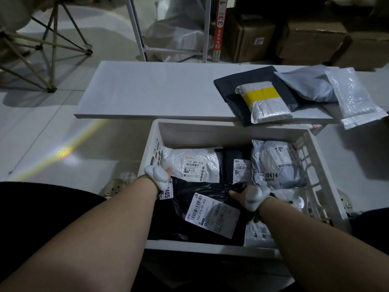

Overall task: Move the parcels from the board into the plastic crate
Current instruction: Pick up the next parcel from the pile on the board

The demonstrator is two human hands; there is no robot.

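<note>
A white plastic crate (231, 128) stands in front of me with several parcels inside. On top lies a black parcel (189, 226) with a white label. My left hand (158, 175) grips its left edge, and my right hand (250, 196) grips its upper right corner. Both hands are inside the crate and wear pale gloves. Behind the crate, a white board (147, 89) carries more parcels at its right end: a flat black one (227, 85), a silver one with a yellow band (265, 104), a grey bag (307, 85) and a clear bubble mailer (355, 98).
In the crate lie a white parcel (191, 165) and a grey parcel (275, 163). Cardboard boxes (311, 36) stand at the back right. A chair's wooden legs (48, 43) are at the back left, and a white shelf frame (172, 28) stands behind the board.
</note>
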